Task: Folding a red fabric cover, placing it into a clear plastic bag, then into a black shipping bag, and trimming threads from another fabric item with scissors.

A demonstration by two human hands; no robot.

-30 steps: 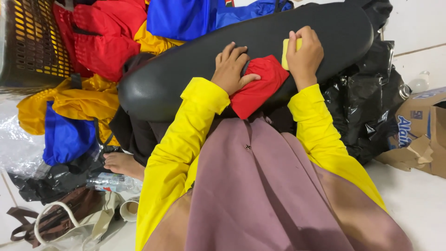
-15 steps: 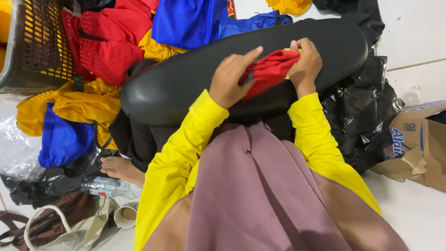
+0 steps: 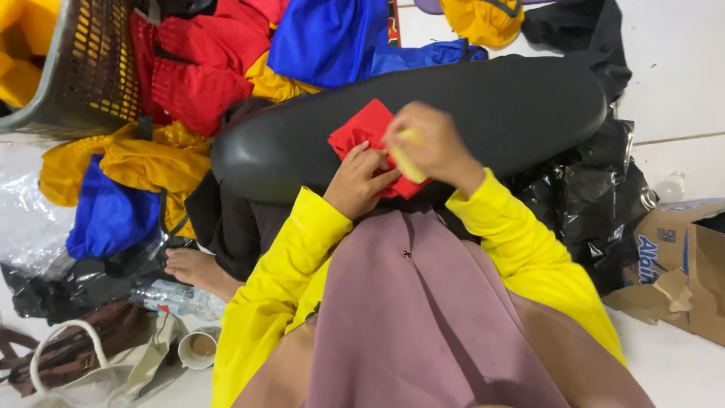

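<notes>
A folded red cloth [image 3: 361, 134] lies on a long black padded board [image 3: 498, 106] resting across my lap. My left hand [image 3: 358, 180] pinches the cloth's near edge against the board. My right hand [image 3: 429, 146], blurred with motion, rests on the cloth's right side with a small yellow piece [image 3: 408, 162] gripped in it. Both arms wear yellow sleeves, and a mauve garment covers my lap.
A heap of red [image 3: 192, 68], blue [image 3: 332, 34] and yellow [image 3: 113, 162] cloth pieces lies beyond the board. A brown mesh basket [image 3: 91, 68] stands far left. Black plastic [image 3: 596, 196] and a torn cardboard box [image 3: 680, 264] sit right. A bag [image 3: 83, 355], cup [image 3: 198, 349] and bare foot [image 3: 198, 270] are at left.
The red cloth went from lifted between both hands to lying on the board near its middle. My right hand swung left over it, and my left hand dropped to its near edge.
</notes>
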